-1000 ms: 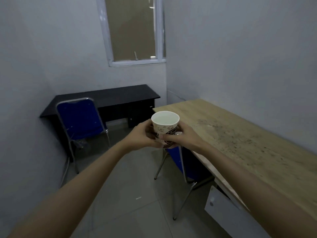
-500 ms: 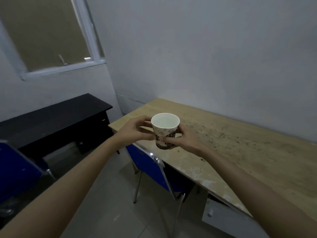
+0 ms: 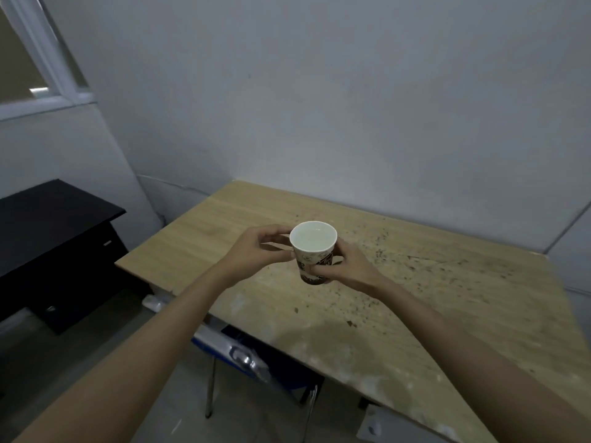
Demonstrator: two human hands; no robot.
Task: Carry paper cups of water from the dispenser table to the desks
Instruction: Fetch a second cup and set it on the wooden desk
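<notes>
A white paper cup (image 3: 312,247) with dark print, filled with water, hangs upright in the air over the worn wooden desk (image 3: 415,298). My right hand (image 3: 347,266) grips its lower part, thumb across the front. My left hand (image 3: 256,251) holds the cup's left side with its fingertips near the rim. The cup's base is above the desk top, not touching it.
A blue chair with a metal frame (image 3: 246,359) is tucked under the wooden desk's near edge. A black desk (image 3: 48,219) stands to the left below a window (image 3: 38,68). Grey walls close off the back and right.
The view has swung right and closer to the wooden desk. The cup, held in both hands, has moved from the desk's near edge to over its top.
</notes>
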